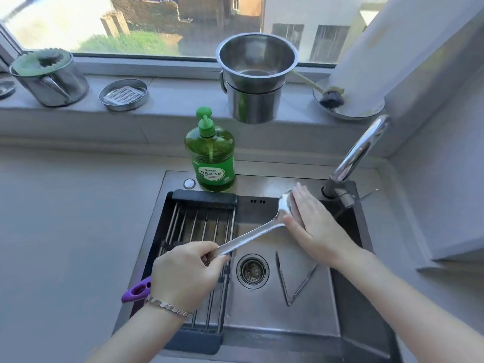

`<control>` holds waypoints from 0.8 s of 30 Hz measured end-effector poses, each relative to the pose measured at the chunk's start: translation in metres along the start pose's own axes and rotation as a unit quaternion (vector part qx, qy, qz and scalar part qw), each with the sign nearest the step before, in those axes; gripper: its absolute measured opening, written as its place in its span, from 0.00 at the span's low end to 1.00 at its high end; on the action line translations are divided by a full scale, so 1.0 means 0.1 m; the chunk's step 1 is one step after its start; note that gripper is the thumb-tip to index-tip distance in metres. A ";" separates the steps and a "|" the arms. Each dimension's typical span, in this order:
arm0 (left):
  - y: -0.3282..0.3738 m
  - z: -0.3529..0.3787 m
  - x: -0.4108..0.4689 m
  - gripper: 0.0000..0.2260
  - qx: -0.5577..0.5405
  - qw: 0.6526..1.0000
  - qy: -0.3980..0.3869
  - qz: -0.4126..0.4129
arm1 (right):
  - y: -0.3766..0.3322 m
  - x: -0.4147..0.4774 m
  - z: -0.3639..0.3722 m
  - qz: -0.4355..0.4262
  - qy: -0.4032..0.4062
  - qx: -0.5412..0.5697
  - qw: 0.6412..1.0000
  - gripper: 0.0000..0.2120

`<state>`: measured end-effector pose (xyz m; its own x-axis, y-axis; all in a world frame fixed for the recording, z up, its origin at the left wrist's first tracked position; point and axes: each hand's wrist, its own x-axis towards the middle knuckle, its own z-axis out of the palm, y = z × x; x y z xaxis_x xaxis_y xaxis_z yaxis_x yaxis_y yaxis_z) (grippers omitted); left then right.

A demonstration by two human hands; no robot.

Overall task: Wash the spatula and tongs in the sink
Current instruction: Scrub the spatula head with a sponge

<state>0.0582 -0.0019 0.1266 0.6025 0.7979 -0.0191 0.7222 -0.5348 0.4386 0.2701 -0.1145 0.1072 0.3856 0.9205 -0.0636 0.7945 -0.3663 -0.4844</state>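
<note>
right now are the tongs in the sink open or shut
Open: the tongs lie flat on the sink floor, arms spread in a V, joined at the near end.

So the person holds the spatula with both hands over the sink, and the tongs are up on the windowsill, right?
Not quite. The tongs aren't on the windowsill; the head view shows them lying open on the bottom of the sink, beside the drain. The rest is right: the left hand grips the handle of the spatula and the right hand lies flat on its blade.

Steel sink; tongs on its floor beside the drain; rack across left side.
</note>
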 end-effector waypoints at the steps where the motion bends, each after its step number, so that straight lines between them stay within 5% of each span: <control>1: -0.01 0.02 -0.03 0.14 0.008 1.000 0.002 0.013 | -0.04 -0.05 0.04 -0.030 -0.009 -0.026 0.999 0.47; 4: -0.03 0.05 -0.10 0.16 0.027 0.999 0.017 0.025 | -0.12 -0.15 0.13 -0.128 -0.056 -0.098 0.985 0.48; 8: 0.01 0.04 -0.17 0.13 0.008 0.998 0.024 0.053 | 0.00 -0.06 -0.04 -0.006 -0.041 -0.041 0.998 0.50; 15: 0.23 0.14 -0.21 0.11 -0.016 1.000 -0.023 0.002 | -0.68 -0.49 0.51 -0.181 -0.097 -0.158 0.966 0.44; 21: 0.24 0.14 -0.15 0.05 -0.114 0.989 -0.063 -0.064 | -0.38 -0.36 0.32 -0.105 0.025 -0.179 0.978 0.39; 24: 0.31 0.15 -0.15 0.02 -0.111 0.989 -0.078 -0.052 | -0.47 -0.53 0.50 -0.218 0.012 -0.163 0.962 0.36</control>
<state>0.0769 -0.0343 0.1273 0.5868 0.7833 -0.2051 0.7008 -0.3643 0.6133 0.1892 -0.1391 0.0900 -0.0094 0.9944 0.1057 0.9865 0.0265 -0.1614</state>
